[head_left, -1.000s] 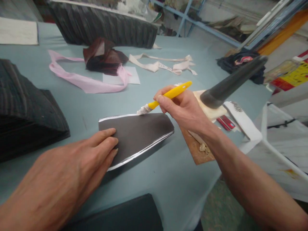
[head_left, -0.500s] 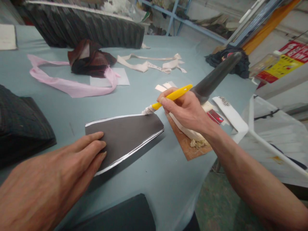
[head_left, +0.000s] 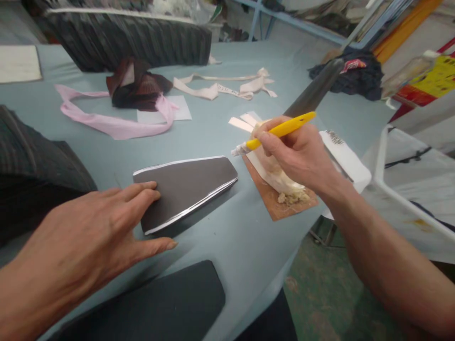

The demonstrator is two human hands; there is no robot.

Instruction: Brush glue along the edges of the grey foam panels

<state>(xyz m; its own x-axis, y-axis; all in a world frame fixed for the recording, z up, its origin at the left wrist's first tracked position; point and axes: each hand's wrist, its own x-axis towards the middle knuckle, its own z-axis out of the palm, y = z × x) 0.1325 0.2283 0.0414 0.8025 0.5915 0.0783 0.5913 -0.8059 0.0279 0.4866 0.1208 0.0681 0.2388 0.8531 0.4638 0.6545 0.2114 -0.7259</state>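
Note:
A dark tapered stack of flat pieces [head_left: 192, 187] lies on the table, with white along its upper and lower edges. The fingertips of my left hand [head_left: 95, 222] rest on its left end, and the thumb is spread out below the lower corner. My right hand [head_left: 295, 151] grips a yellow-handled brush [head_left: 287, 127] like a pen. Its whitened bristles [head_left: 240, 150] are just beyond the stack's upper right corner, apart from it. Beneath the right hand is a cream-coloured object [head_left: 270, 168] on a brown board [head_left: 261, 192], partly hidden.
Dark layered pieces [head_left: 31, 166] stand at the left. A black piece [head_left: 167, 298] lies in front. Farther back are a pink strip [head_left: 106, 130], dark red cloth [head_left: 137, 85], pale strips [head_left: 231, 90] and a long dark stack [head_left: 135, 42]. A white-rimmed bin [head_left: 382, 175] stands right.
The brush has lifted off the stack's upper edge and moved right with my right hand. My left thumb has spread away from the fingers, and the view has shifted slightly.

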